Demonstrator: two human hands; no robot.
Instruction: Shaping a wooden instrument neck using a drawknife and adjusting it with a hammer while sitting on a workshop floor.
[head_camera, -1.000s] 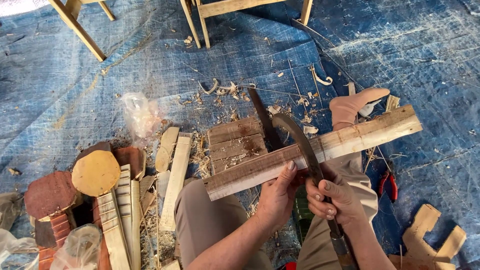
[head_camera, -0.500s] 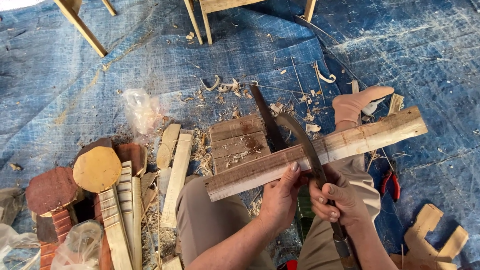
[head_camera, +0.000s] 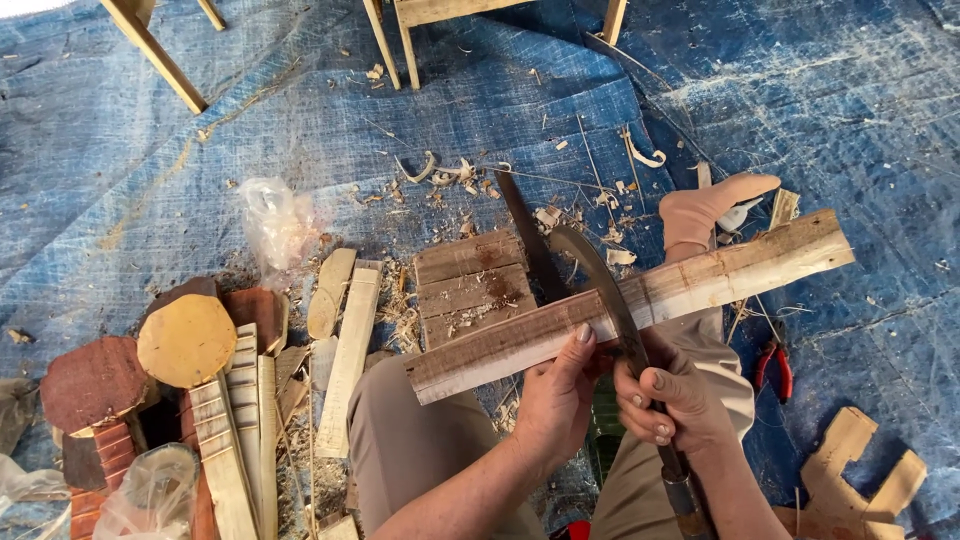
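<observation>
We see a blue tarp (head_camera: 200, 150) spread under everything. Across our lap lies a long wooden plank (head_camera: 640, 300), its long axis running from lower left up to the right, the far end beside a socked foot (head_camera: 705, 210). A curved blade (head_camera: 600, 285) crosses over it, tip pointing up-left. Our left hand (head_camera: 555, 395) clasps the plank's near edge, thumb on top. Our right hand (head_camera: 675, 400) is wrapped tight around the blade's handle.

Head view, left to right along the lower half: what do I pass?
Round wooden disc → pale wood slat → left hand on the long plank → right hand gripping the curved blade → red pliers → notched wooden cutout.
</observation>
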